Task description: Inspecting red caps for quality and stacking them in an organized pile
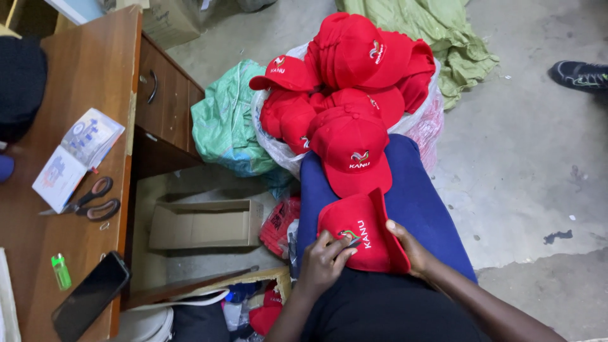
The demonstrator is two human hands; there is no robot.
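A folded red cap (362,235) is gripped on the lap just before the second cap (350,152), with its long axis running toward that cap, the left hand (324,261) pinching its near-left edge and the right hand (413,248) clasping its right edge.

A red cap (364,234) with a small embroidered emblem and white lettering on its front lies tilted on the person's lap, on the blue trouser leg. It lies just below another red cap, its emblem side turned up and its edge folded over
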